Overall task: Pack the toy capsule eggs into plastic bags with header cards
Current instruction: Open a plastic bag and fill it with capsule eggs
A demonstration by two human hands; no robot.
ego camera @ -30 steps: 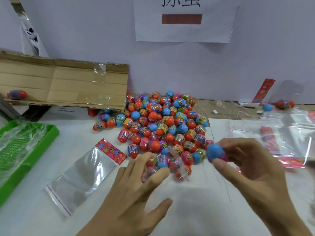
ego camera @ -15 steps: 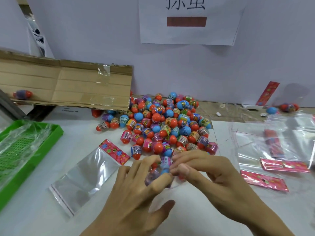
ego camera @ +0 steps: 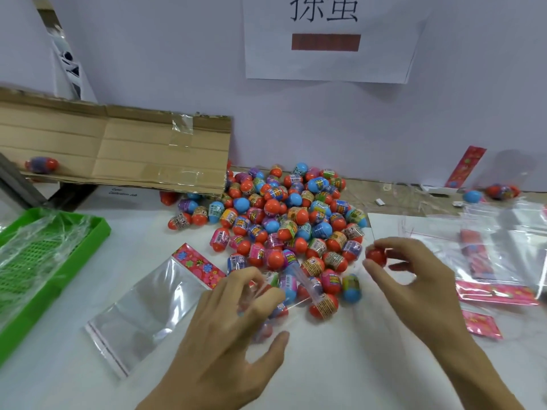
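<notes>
Early in packing: the left hand [ego camera: 228, 329] fingers grip a clear bag [ego camera: 275, 306] holding several capsule eggs, right hand [ego camera: 414, 279] fingers pinch a red egg [ego camera: 376, 255] just beside it, a large pile [ego camera: 284, 220] beyond the fingertips awaits.

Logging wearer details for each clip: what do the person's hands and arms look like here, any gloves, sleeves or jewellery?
Both the left hand and the right hand are bare: no gloves, rings, watch or bracelets show. The forearms are uncovered to the frame's edge, with no sleeve in view. Nails look short and unpainted.
</notes>
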